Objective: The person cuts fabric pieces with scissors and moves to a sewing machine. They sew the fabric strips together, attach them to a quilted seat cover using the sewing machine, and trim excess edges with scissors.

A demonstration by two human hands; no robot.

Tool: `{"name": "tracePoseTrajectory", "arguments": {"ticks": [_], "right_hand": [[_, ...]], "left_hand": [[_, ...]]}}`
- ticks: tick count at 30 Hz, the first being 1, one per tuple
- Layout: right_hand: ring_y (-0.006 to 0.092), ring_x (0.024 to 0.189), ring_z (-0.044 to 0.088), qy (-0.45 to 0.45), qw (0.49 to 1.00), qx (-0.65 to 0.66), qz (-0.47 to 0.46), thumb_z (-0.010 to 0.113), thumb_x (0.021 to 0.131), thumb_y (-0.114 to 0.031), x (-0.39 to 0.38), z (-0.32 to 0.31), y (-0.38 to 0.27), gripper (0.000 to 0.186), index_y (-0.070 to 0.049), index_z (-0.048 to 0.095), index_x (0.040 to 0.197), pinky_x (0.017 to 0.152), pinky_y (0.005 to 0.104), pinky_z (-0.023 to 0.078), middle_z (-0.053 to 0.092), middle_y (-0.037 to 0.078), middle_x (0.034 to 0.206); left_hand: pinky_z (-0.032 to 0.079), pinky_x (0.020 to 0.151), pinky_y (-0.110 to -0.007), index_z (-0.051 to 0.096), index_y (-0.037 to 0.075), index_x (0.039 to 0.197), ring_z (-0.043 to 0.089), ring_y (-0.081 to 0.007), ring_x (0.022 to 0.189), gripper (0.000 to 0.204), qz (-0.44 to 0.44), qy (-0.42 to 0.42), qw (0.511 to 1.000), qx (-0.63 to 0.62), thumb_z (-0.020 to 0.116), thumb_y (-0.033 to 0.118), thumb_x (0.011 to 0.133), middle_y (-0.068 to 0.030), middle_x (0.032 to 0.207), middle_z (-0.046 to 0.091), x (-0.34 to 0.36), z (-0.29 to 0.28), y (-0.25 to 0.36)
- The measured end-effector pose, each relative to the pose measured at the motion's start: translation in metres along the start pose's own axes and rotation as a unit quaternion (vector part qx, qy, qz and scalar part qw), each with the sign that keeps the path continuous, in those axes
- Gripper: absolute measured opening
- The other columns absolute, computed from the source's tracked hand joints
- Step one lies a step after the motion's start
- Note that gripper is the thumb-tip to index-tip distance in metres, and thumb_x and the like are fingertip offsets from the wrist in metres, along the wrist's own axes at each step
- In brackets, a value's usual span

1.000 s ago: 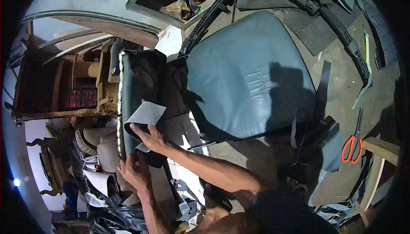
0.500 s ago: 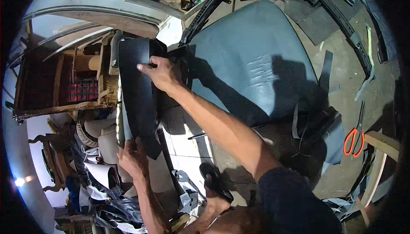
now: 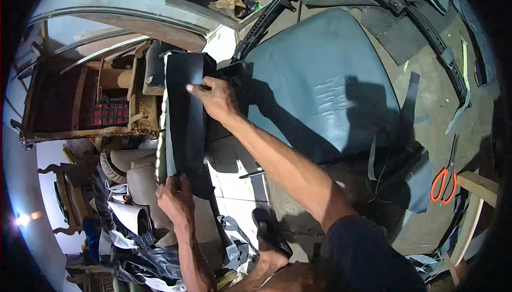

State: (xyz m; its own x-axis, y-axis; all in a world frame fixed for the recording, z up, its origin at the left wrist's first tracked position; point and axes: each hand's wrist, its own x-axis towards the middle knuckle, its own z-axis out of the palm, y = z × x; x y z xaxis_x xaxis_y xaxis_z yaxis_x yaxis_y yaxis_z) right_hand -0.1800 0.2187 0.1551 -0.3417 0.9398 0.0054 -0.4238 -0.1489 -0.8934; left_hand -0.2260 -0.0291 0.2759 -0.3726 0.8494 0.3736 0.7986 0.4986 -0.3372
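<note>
A long panel with smooth black vinyl (image 3: 188, 116) over it stands between my arms. A pale, uneven edge (image 3: 162, 126) runs down its left side. At its lower end my left hand (image 3: 177, 201) is closed, fingers pinching the vinyl at its bottom left. My right hand (image 3: 218, 100) lies higher up on the right side, thumb stretched over the black face and fingers bent; it grips the vinyl there. What is under the right palm is hidden. To the right of that hand, a large blue-grey padded cushion (image 3: 298, 73) lies flat, with wrinkles and my arm's shadow on it.
Orange-handled scissors (image 3: 444, 180) lie on the floor at right, near a wooden frame piece (image 3: 477, 188). A bare wooden chair frame (image 3: 80, 100) with webbing stands at left. Black slotted bars (image 3: 266, 17) rest behind the cushion. Vinyl scraps (image 3: 234, 244) lie near my sandalled foot (image 3: 269, 238).
The whole scene has shifted slightly right and down in view. Both hands keep their places on the black vinyl, and the panel's pale left edge shows more fully near the top.
</note>
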Motion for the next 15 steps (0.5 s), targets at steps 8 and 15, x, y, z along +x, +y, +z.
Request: {"name": "tracePoseTrajectory", "arguments": {"ticks": [8, 15], "right_hand": [[0.0194, 0.078, 0.057, 0.038, 0.998, 0.047, 0.029, 0.074, 0.093, -0.042, -0.022, -0.012, 0.005, 0.046, 0.003, 0.067, 0.094, 0.076, 0.0374, 0.047, 0.065, 0.012, 0.083], [0.0196, 0.077, 0.052, 0.117, 0.992, 0.008, 0.039, 0.068, 0.096, -0.027, -0.048, -0.06, 0.052, 0.029, 0.0, 0.06, 0.091, 0.074, 0.0386, 0.046, 0.058, 0.012, 0.079]], "left_hand": [[0.052, 0.073, -0.053, 0.068, -0.001, 0.085, 0.065, -0.0458, 0.08, 0.029, 0.014, -0.028, 0.999, -0.013, 0.076, 0.026, 0.091, -0.0234, 0.08, 0.068, -0.011, 0.006, 0.005], [0.046, 0.081, -0.048, 0.069, -0.006, 0.08, 0.061, -0.0381, 0.067, 0.029, 0.051, -0.108, 0.992, -0.035, 0.074, 0.021, 0.091, -0.0228, 0.072, 0.065, -0.045, 0.028, 0.065]]}}
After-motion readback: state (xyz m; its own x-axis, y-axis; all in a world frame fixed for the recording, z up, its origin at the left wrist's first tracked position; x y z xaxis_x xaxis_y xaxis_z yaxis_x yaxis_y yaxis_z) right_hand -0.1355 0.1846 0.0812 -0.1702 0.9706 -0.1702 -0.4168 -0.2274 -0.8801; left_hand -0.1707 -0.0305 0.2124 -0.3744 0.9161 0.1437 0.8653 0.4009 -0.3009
